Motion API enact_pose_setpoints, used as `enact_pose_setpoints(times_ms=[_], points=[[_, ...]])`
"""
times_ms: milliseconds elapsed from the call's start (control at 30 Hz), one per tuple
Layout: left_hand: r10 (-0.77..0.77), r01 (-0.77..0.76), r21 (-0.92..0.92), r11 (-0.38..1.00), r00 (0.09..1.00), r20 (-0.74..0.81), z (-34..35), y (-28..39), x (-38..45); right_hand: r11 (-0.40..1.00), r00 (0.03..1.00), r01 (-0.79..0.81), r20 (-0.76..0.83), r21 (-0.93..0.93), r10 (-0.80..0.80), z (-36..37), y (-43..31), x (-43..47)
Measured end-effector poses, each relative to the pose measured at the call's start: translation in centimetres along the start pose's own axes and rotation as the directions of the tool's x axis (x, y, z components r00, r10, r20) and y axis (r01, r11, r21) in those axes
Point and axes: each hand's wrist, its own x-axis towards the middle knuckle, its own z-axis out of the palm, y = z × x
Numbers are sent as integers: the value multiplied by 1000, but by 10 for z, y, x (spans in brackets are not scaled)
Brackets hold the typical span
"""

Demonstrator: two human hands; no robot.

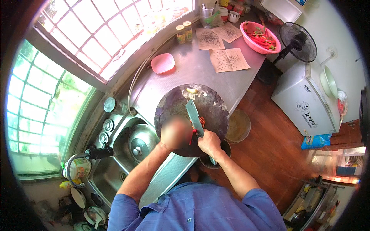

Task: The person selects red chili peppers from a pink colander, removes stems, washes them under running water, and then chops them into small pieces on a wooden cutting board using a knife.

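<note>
My right hand [209, 142] grips the handle of a cleaver [194, 115], its broad blade slanting up and left over a round, dark chopping board [173, 101]. Chopped red chili pieces [202, 121] lie beside and partly under the blade. My left hand [177, 132] rests at the board's left side and is blurred, so its fingers are hidden. A piece of red chili [194, 131] shows between that hand and the cleaver. Near the board's far edge lies a pale yellow-green piece of vegetable [191, 90], with whitish scraps around it.
A pink dish [163, 63], two lidded jars [184, 32], speckled paper sheets [229, 60] and a pink basin of red chilies [260, 39] stand on the metal counter. The sink [115, 170] with a metal lid is at left. Bowls sit low at right, near a fan and a chest freezer.
</note>
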Motion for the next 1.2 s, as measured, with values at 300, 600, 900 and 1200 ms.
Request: enact_pose_setpoints(times_ms=[300,600,900,1200], points=[[-363,314,-321,893,926,-103,51,41,-16,997,997,68,-45,-44,-70,11,7,2],[-311,298,-200,933,950,-35,60,42,-22,960,983,170,-38,-223,-182,-15,-2,-22],[-333,324,-226,919,943,-1,62,38,-20,945,978,208,69,-254,-197,-14,1,-25],[-325,300,-261,917,944,-59,57,36,-17,951,982,191,43,-243,-186,7,-4,0]])
